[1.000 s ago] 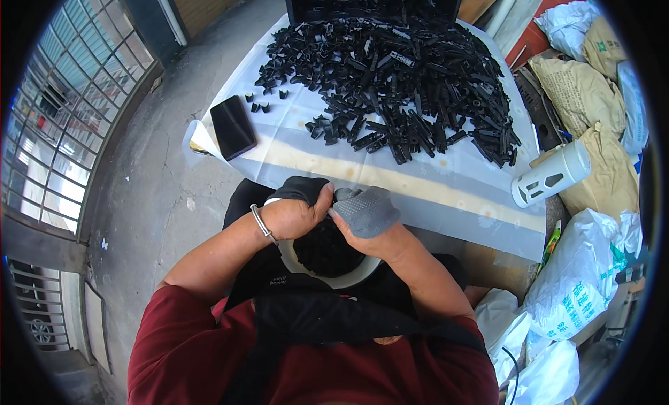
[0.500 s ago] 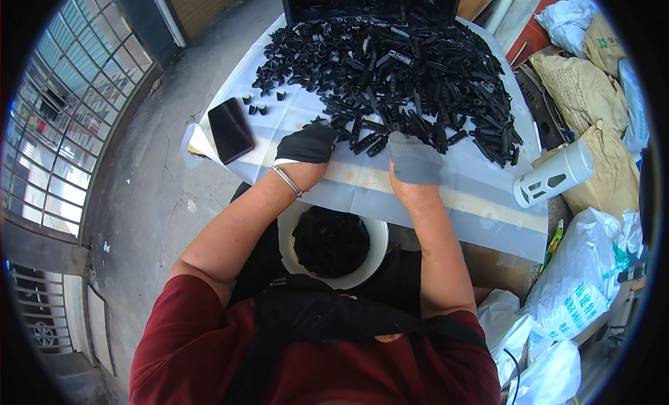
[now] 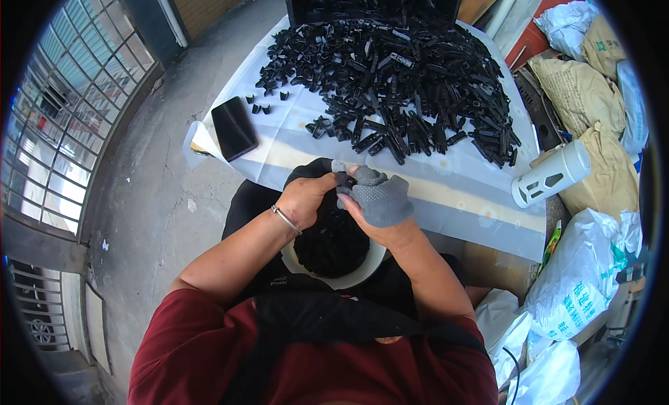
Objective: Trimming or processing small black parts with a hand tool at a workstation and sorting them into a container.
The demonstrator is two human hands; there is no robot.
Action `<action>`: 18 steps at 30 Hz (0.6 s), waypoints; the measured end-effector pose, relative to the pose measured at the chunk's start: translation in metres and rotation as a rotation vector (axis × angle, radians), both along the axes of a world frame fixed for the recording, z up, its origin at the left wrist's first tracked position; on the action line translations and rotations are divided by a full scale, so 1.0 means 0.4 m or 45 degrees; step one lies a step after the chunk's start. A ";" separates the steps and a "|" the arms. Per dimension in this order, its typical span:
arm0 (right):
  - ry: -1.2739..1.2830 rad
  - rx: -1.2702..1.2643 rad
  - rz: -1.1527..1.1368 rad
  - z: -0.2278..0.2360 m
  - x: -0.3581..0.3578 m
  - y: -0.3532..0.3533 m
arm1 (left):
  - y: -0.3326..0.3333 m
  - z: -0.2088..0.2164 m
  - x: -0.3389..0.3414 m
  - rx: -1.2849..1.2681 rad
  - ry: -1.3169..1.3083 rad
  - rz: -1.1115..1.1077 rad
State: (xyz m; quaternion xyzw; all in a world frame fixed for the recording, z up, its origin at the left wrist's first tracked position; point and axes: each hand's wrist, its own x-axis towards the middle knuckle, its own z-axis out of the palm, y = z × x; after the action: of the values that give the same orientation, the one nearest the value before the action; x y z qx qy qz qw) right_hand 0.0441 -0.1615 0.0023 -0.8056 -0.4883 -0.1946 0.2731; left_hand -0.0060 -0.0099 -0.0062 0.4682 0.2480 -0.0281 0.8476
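Left grip [image 3: 311,194] beside right grip [image 3: 381,200], fingers [image 3: 371,175] curled, forearms [image 3: 439,271] angled inward.

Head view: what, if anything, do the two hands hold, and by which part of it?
The left hand and right hand hold a small black piece between them; fingers hide which part each grips.

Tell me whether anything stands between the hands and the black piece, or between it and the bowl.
Only the gloves do: the left hand and right hand meet at the black piece. Toward the bowl, the hands hide part of the gap; nothing else shows there.
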 end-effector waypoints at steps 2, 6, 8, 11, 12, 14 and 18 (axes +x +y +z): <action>0.018 -0.108 -0.077 0.012 -0.009 0.000 | -0.029 0.009 -0.010 -0.117 0.012 0.017; -0.065 -0.212 -0.111 0.016 -0.011 -0.017 | -0.045 0.031 -0.027 -0.017 0.035 -0.058; 0.083 -0.048 -0.029 0.011 -0.003 -0.018 | -0.017 0.013 -0.030 0.326 -0.139 -0.230; 0.216 0.151 0.085 0.022 0.004 -0.014 | -0.010 0.017 -0.026 0.698 -0.315 -0.381; 0.199 0.184 0.120 0.026 0.005 -0.012 | -0.010 0.022 -0.025 0.726 -0.316 -0.358; 0.160 0.236 0.082 0.024 0.000 -0.017 | -0.002 0.015 -0.019 0.705 -0.201 -0.286; 0.168 -0.019 0.044 0.022 0.002 -0.053 | 0.019 0.005 -0.013 0.651 -0.222 -0.210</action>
State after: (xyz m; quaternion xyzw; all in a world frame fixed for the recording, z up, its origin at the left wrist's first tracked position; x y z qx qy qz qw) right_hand 0.0449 -0.1827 0.0113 -0.8102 -0.4846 -0.1328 0.3018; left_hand -0.0111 -0.0024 -0.0040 0.6861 0.1343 0.0067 0.7150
